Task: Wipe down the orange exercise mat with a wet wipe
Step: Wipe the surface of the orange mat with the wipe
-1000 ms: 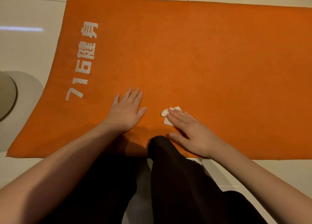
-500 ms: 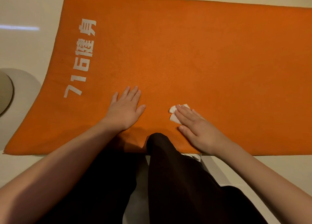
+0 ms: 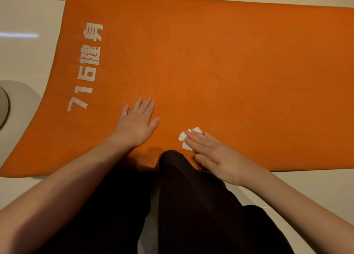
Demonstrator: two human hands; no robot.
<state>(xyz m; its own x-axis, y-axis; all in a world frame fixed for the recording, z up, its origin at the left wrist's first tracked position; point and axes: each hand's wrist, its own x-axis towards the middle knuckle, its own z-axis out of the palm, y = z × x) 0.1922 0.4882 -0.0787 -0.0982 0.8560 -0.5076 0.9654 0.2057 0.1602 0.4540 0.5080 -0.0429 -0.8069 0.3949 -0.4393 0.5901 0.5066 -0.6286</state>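
1. The orange mat (image 3: 220,66) lies flat on the tiled floor (image 3: 23,58).
2. The right hand (image 3: 216,156), fingers straight and flat, presses the white wet wipe (image 3: 186,139) onto the mat near its near edge; the wipe pokes out beyond the fingertips.
3. The left hand (image 3: 137,123) rests spread, palm down and holding nothing, just left of the wipe.

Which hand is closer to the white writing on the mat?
Left. The left hand lies flat on the mat just right of the writing. The right hand is farther right, pressing the wipe.
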